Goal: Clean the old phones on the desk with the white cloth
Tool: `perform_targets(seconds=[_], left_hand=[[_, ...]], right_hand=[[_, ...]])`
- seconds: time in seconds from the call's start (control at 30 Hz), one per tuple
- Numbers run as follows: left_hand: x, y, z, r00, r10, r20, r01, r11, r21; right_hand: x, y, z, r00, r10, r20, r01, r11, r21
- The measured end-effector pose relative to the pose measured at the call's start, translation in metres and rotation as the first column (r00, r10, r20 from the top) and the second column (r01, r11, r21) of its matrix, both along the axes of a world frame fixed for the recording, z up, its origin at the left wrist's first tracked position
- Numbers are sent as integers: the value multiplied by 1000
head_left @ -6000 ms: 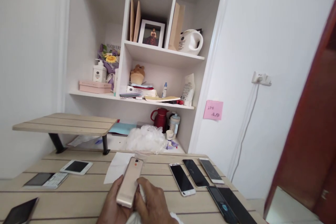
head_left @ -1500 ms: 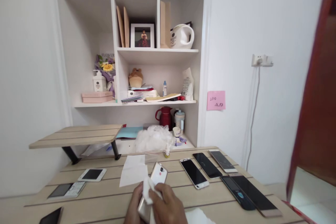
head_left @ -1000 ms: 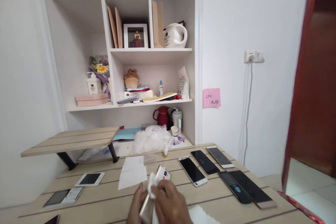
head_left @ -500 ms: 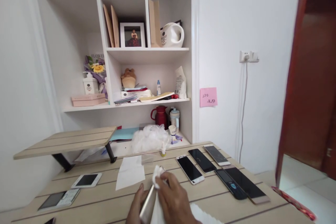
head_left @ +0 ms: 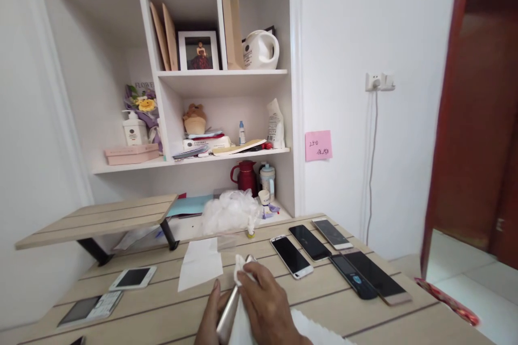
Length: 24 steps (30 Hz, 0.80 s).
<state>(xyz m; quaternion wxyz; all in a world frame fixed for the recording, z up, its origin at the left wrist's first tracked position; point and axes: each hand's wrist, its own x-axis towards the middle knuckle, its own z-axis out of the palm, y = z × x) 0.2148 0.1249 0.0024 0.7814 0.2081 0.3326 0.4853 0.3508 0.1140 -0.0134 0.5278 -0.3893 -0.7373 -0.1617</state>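
Note:
A silvery phone (head_left: 227,317) stands tilted on edge between my hands at the bottom middle. My left hand (head_left: 211,315) grips it from the left side, thumb up. Around a white cloth (head_left: 242,321), my right hand (head_left: 265,299) is closed, pressing the cloth's bunched tip to the phone's upper end. More of the cloth hangs below and shows to the right of my wrist. The phone's far face is hidden by my right hand. A white sheet of paper (head_left: 201,263) lies just beyond my left hand.
Several phones, one a white-framed phone (head_left: 291,255), lie on the right of the slatted table (head_left: 162,315). At left are a white phone (head_left: 133,277) and a keypad phone (head_left: 91,307), near a raised wooden stand (head_left: 101,218). A plastic bag (head_left: 230,213) sits behind.
The view has shifted slightly. The cloth's tip has moved a little at the phone's upper end, where more of the metal edge now shows. Both hands keep their hold.

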Motion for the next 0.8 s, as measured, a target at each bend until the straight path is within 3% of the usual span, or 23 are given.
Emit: perform_targets(seconds=[0.2, 0.3, 0.43, 0.57, 0.67, 0.8], left_hand=[[-11, 1, 0, 999, -28, -33, 26, 999, -36], [-14, 2, 0, 1000, -19, -23, 19, 1000, -2], [-6, 1, 1, 1000, -21, -8, 21, 999, 43], [-6, -2, 4, 994, -4, -109, 0, 999, -37], [-8, -3, 4, 997, -6, -71, 2, 998, -62], [-8, -3, -1, 995, -4, -96, 8, 999, 35]], right_hand=[[-29, 0, -22, 996, 72, 58, -75, 996, 56], [-23, -1, -10, 988, 89, 129, -100, 991, 85], [2, -2, 10, 999, -2, 39, -1, 997, 72], [-12, -5, 6, 991, 52, 124, -70, 987, 142], [-22, -7, 4, 973, 97, 210, -122, 987, 108], [1, -5, 13, 994, 35, 103, -40, 998, 45]])
